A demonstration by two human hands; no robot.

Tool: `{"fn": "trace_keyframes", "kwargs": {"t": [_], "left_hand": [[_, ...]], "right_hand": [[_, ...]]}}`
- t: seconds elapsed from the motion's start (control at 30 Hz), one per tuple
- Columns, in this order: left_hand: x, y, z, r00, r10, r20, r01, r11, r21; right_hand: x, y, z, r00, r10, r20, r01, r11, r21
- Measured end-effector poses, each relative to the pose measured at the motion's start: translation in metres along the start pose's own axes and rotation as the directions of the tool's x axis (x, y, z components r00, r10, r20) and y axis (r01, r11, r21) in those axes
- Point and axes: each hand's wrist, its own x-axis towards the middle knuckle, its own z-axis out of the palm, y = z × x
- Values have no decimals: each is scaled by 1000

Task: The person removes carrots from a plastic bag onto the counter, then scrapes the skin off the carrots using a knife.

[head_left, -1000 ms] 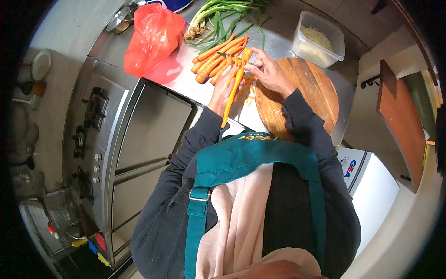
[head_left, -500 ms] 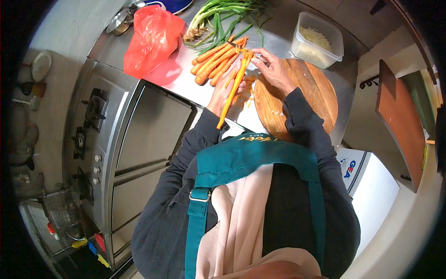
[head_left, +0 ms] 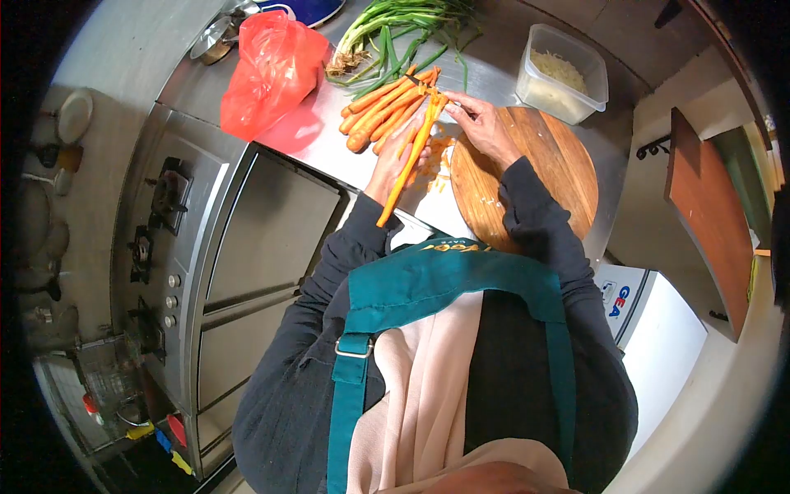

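My left hand (head_left: 387, 169) is closed around a long thin orange carrot (head_left: 405, 177), whose tip points down toward my apron. At the carrot's upper end, the fingers of my right hand (head_left: 487, 130) pinch it beside the left edge of the round wooden board (head_left: 539, 165). A small dark blade shows above my left hand among the carrot tops; its handle is hidden. Several more carrots (head_left: 374, 111) lie in a bunch just beyond my left hand. Orange peelings (head_left: 440, 156) are scattered on the white surface between the hands.
Green onions (head_left: 395, 37) lie behind the carrots. A red plastic bag (head_left: 271, 74) stands at the left, near metal pots (head_left: 216, 39). At the back right is a clear tub (head_left: 564, 72) with pale shreds. The stove (head_left: 169, 206) is on the left.
The held carrot's lower tip has swung slightly left. The blade has shifted from between the hands up to the carrot tops, and my right fingers have lowered slightly at the carrot's top.
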Motion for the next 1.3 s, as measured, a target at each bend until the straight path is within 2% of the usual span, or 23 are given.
{"fn": "trace_keyframes", "kwargs": {"t": [0.07,0.13,0.17,0.23,0.27,0.33,0.37,0.4,0.47,0.5,0.63,0.7,0.8,0.83,0.9,1.0,1.13,1.2,1.23,1.3], "left_hand": [[3,-3,-6,1000,-27,4,27,1000,-6],[7,-7,-10,1000,-28,5,28,994,-109],[9,-8,-13,1000,-26,7,27,994,-109],[12,-9,-17,998,-61,-22,52,956,-289],[13,-9,-19,998,-60,-19,52,956,-289],[10,-5,-20,991,82,109,-65,987,-149],[18,-7,-27,987,32,158,10,965,-261],[17,-8,-27,987,32,160,11,965,-261],[18,-9,-28,988,-19,154,62,957,-282],[16,-7,-24,991,-19,136,55,961,-271],[13,-5,-20,988,3,151,35,968,-249],[11,-1,-15,998,-25,58,36,982,-188],[10,1,-13,998,-23,52,32,986,-165],[9,2,-13,998,-24,52,32,986,-166],[7,3,-12,999,-8,53,15,989,-145],[7,3,-13,1000,-17,23,19,992,-126],[5,4,-13,999,-28,33,32,991,-133],[3,4,-12,999,-50,-1,50,999,-9],[4,3,-12,999,-50,-2,50,999,-10],[12,-4,-12,997,42,-67,-21,959,283]], "right_hand": [[0,0,0,1000,-6,-8,6,1000,-19],[-3,-15,1,983,179,48,-175,982,-73],[-7,-16,4,983,177,47,-173,982,-75],[-15,-20,10,976,158,149,-134,978,-160],[-18,-24,13,972,152,182,-117,975,-188],[-21,-43,16,941,252,226,-212,959,-188],[-21,-41,16,959,194,205,-158,971,-181],[-19,-34,15,960,195,203,-158,971,-182],[-15,-20,11,997,43,60,-31,981,-194],[-13,-24,6,987,131,98,-109,974,-200],[-12,-33,2,959,233,163,-185,947,-264],[-12,-24,5,993,97,72,-84,983,-163],[-10,-12,10,1000,12,23,-8,990,-141],[-10,-11,9,1000,12,24,-9,990,-142],[-9,-11,6,990,117,82,-105,985,-133],[-8,-15,5,985,151,81,-137,977,-161],[-7,-11,6,998,66,15,-61,970,-233],[-4,4,2,999,20,-28,-25,983,-181],[-2,11,-1,999,36,3,-34,978,-204],[-4,18,-4,1000,-4,-7,2,981,-194]]}}
